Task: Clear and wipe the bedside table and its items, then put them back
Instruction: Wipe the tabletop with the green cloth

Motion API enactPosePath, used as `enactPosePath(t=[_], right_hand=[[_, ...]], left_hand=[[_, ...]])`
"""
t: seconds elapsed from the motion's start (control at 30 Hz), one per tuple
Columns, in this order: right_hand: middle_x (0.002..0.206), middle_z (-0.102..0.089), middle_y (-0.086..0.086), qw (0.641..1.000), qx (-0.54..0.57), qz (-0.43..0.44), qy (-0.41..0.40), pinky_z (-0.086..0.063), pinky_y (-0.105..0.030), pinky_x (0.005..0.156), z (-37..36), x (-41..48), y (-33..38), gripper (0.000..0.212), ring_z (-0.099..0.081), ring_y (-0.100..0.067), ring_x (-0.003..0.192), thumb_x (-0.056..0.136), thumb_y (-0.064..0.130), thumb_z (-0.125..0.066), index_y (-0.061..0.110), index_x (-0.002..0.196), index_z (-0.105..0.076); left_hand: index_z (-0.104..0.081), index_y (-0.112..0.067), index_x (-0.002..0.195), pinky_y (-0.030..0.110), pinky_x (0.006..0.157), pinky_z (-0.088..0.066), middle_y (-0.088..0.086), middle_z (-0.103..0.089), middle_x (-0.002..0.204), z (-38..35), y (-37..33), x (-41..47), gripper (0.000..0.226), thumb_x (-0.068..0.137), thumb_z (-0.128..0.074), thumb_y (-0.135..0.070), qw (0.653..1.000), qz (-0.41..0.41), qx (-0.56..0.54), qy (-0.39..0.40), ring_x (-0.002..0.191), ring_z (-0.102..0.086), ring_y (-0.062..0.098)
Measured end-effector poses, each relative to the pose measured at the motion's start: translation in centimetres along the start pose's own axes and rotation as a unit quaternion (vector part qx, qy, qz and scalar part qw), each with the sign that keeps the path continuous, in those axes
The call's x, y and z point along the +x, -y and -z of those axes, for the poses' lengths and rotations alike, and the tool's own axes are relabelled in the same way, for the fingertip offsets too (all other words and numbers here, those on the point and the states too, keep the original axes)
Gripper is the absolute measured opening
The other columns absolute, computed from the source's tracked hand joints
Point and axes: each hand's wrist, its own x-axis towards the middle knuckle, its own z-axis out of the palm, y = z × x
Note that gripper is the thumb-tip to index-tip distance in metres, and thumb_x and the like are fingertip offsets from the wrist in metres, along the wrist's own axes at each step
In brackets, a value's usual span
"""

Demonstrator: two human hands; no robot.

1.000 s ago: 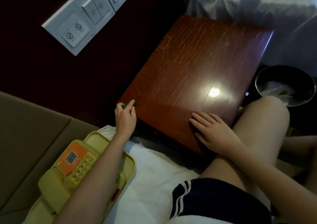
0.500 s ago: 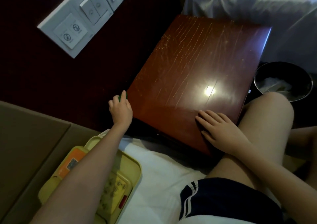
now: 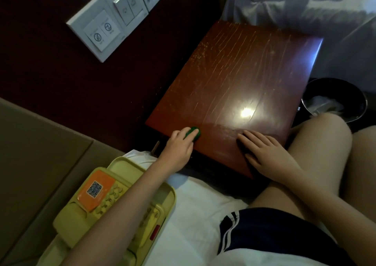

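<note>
bed (image 3: 295, 7): rumpled grey cover beyond the table's far edge, well clear of the wiping.
table (image 3: 244, 72): nothing stands on it and pale streaks run across the top. A second ago the wiping was at its left corner, now it is on the near strip. I'd judge most of the top is still to do.
telephone (image 3: 97, 208): yellow, on the white sheet (image 3: 195, 215), partly under the left forearm, waiting to go back.
bin (image 3: 354, 94): dark, by the right knee.
switch panel (image 3: 114, 21): on the wall, up left.
right hand (image 3: 268, 153): unmoved, flat on the table, fingers straight and slightly spread. It lies in the pad's path.
left hand (image 3: 179, 145): fingers curled over the pad, pressing it down.
green pad (image 3: 194, 132): at the near edge, left of centre.
</note>
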Motion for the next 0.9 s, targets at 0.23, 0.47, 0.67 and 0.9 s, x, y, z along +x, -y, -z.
enactPosePath(t=[0.23,0.47,0.67,0.9], right_hand=[[0.136,-0.052,-0.009,0.999,0.024,0.026,-0.015,-0.048,-0.042,0.091,0.4,0.7,0.4,0.064,-0.055,-0.028,0.119,0.083,0.037,-0.032,0.022,0.144,-0.027],[0.146,-0.04,-0.01,0.997,0.054,0.037,-0.052,-0.043,-0.042,0.097,-0.5,0.3,-0.1,0.073,-0.049,-0.029,0.126,0.083,0.041,-0.03,0.028,0.149,-0.002],[0.146,-0.039,-0.011,0.996,0.048,0.033,-0.065,-0.042,-0.043,0.098,-0.6,0.3,-0.2,0.069,-0.048,-0.03,0.126,0.084,0.036,-0.041,0.025,0.147,-0.015],[0.137,-0.051,-0.012,0.998,0.011,0.025,-0.058,-0.049,-0.044,0.089,-0.8,0.1,-0.4,0.056,-0.056,-0.031,0.118,0.084,0.039,-0.036,0.017,0.134,-0.049]], left_hand=[[-0.037,-0.012,0.143,0.038,0.102,-0.031,0.012,-0.029,0.148,1.3,2.9,2.6,0.042,0.101,-0.035,-0.017,0.972,0.18,-0.026,-0.145,0.128,-0.03,0.031],[-0.039,-0.012,0.143,0.038,0.104,-0.031,0.01,-0.036,0.144,4.1,6.1,7.1,0.043,0.101,-0.036,-0.012,0.959,0.234,-0.018,-0.157,0.126,-0.031,0.03],[-0.04,-0.015,0.142,0.038,0.109,-0.029,0.005,-0.037,0.146,4.5,6.0,8.8,0.042,0.101,-0.035,-0.012,0.946,0.274,-0.047,-0.166,0.13,-0.03,0.026],[-0.048,-0.012,0.137,0.035,0.103,-0.032,0.007,-0.044,0.141,2.0,3.6,5.3,0.041,0.098,-0.04,-0.009,0.97,0.159,-0.02,-0.181,0.126,-0.036,0.027]])
